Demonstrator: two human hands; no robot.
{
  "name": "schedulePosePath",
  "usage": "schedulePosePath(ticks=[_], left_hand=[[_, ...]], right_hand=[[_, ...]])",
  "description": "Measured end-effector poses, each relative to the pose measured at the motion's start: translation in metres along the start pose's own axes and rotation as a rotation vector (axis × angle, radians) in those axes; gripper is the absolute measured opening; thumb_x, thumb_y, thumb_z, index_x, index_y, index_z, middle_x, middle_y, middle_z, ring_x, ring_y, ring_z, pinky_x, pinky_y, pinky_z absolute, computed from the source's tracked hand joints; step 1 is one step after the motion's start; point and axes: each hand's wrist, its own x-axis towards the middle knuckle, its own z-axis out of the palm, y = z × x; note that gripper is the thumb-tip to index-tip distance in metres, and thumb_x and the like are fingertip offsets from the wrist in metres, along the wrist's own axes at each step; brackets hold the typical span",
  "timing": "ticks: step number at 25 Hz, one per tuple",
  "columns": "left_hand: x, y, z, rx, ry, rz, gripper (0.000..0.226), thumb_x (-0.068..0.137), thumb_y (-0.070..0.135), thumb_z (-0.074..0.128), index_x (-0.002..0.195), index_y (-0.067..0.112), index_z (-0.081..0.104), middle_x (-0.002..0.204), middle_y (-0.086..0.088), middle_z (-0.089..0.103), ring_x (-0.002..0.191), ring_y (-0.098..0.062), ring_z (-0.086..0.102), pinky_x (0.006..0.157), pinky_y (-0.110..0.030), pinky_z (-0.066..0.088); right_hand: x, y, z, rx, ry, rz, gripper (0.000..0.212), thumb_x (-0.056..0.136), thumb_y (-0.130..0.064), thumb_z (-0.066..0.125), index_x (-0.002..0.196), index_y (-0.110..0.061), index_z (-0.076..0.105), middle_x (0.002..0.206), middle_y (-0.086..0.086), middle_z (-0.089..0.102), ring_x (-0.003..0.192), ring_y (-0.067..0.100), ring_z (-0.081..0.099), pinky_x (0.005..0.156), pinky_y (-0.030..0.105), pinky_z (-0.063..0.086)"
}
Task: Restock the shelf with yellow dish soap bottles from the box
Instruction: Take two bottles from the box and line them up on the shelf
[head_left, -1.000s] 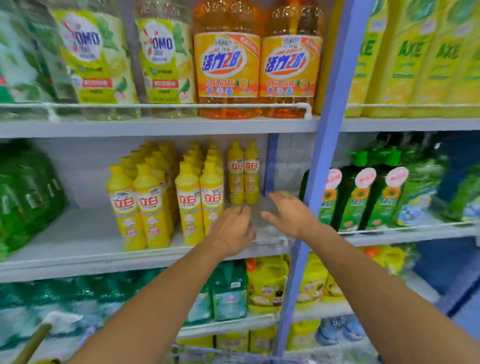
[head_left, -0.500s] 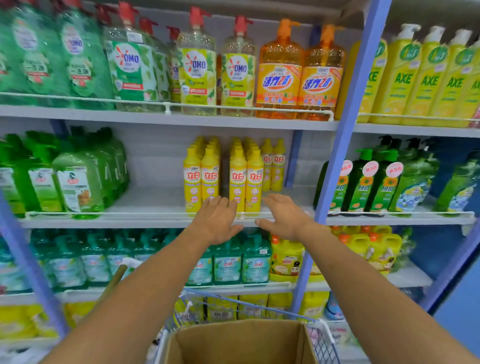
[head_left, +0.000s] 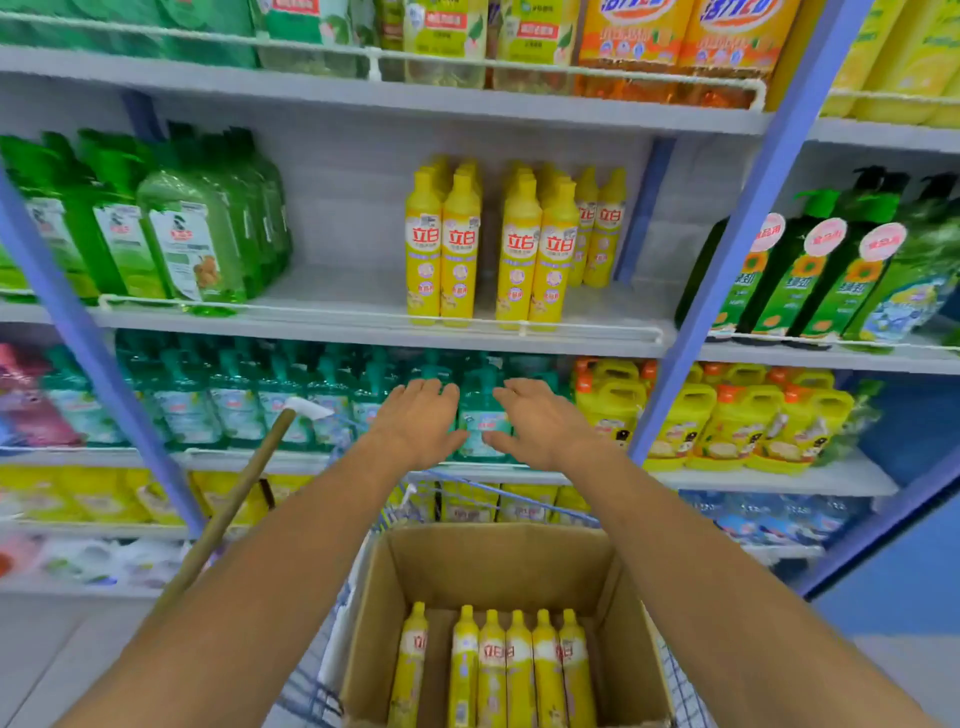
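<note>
Yellow dish soap bottles (head_left: 493, 670) sit in the box (head_left: 618, 597), long axes pointing toward the shelf (head_left: 363, 325), below both hands: left hand (head_left: 415, 421) and right hand (head_left: 540, 421) hover empty, fingers spread (roughly equally near), so reach goes down and back.

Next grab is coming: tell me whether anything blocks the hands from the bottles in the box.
Nothing visible does. The left hand and right hand hang empty above the open-topped box, whose yellow bottles lie uncovered. The wooden handle leans left of the box, outside that path.
</note>
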Motion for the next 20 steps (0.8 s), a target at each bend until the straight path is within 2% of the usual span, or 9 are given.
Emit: schedulePosePath(ticks=[5, 10, 12, 16, 20], left_hand=[[-0.002, 0.031, 0.094, -0.071, -0.219, -0.01, 0.063, 0.096, 0.051, 0.054, 0.14, 0.009, 0.042, 0.138, -0.016, 0.05, 0.13, -0.035, 0.046, 0.106, -0.048, 0.042], [-0.004, 0.059, 0.178, -0.122, -0.399, -0.056, 0.067, 0.096, 0.052, 0.053, 0.147, 0.011, 0.037, 0.145, -0.017, 0.045, 0.137, -0.036, 0.043, 0.11, -0.047, 0.039], [-0.005, 0.069, 0.207, -0.127, -0.463, -0.098, 0.067, 0.096, 0.052, 0.053, 0.146, 0.009, 0.039, 0.149, -0.016, 0.042, 0.139, -0.035, 0.04, 0.112, -0.046, 0.038], [-0.003, 0.082, 0.252, -0.147, -0.537, -0.098, 0.059, 0.096, 0.049, 0.054, 0.136, 0.008, 0.046, 0.139, -0.017, 0.049, 0.131, -0.037, 0.047, 0.108, -0.045, 0.041], [-0.005, 0.079, 0.307, -0.203, -0.654, -0.091, 0.048, 0.095, 0.048, 0.054, 0.126, 0.012, 0.048, 0.13, -0.016, 0.052, 0.126, -0.038, 0.048, 0.104, -0.048, 0.043]], right_hand=[[-0.015, 0.039, 0.086, 0.054, -0.16, 0.067, 0.069, 0.096, -0.054, 0.054, 0.147, -0.009, 0.041, 0.151, 0.017, 0.04, 0.14, 0.036, 0.036, 0.112, 0.048, 0.039], [-0.027, 0.078, 0.175, 0.121, -0.332, 0.088, 0.077, 0.096, -0.055, 0.055, 0.155, -0.012, 0.032, 0.159, 0.013, 0.033, 0.148, 0.034, 0.029, 0.115, 0.048, 0.037], [-0.031, 0.093, 0.202, 0.144, -0.367, 0.082, 0.075, 0.096, -0.055, 0.055, 0.153, -0.011, 0.035, 0.158, 0.013, 0.035, 0.146, 0.035, 0.032, 0.114, 0.048, 0.038], [-0.034, 0.112, 0.254, 0.17, -0.447, 0.084, 0.07, 0.097, -0.055, 0.052, 0.148, -0.009, 0.043, 0.155, 0.016, 0.038, 0.141, 0.038, 0.036, 0.115, 0.047, 0.034], [-0.037, 0.114, 0.315, 0.288, -0.557, 0.15, 0.058, 0.096, -0.055, 0.051, 0.134, -0.011, 0.055, 0.141, 0.017, 0.048, 0.133, 0.04, 0.042, 0.107, 0.048, 0.042]])
